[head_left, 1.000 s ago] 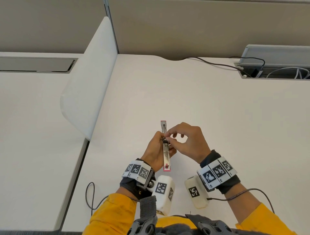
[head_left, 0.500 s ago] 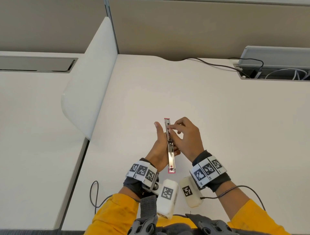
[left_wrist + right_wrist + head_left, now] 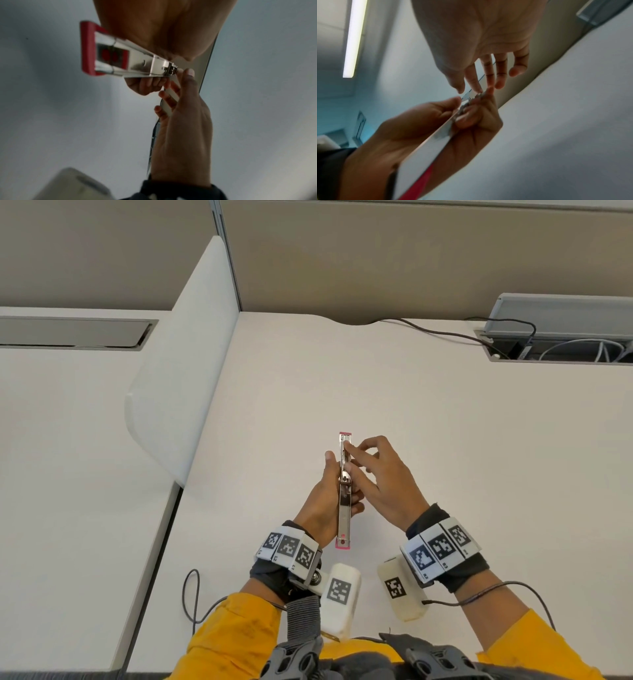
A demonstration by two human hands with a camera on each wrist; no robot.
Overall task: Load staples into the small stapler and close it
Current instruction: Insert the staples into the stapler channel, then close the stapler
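Both hands (image 3: 329, 501) (image 3: 383, 484) now hold the stapler (image 3: 344, 494) farther forward.

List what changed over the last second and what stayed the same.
The right hand left its pinch near the hinge; its fingertips now touch the far half of the opened stapler. The stapler and both hands shifted slightly away from the person. Unchanged: the left hand grips the stapler's middle, the stapler lies unfolded flat, and both are held above the desk.

The right hand (image 3: 383, 484) slid its fingertips (image 3: 347, 445) up the opened stapler (image 3: 344, 491) toward its far end and loosened its pinch.
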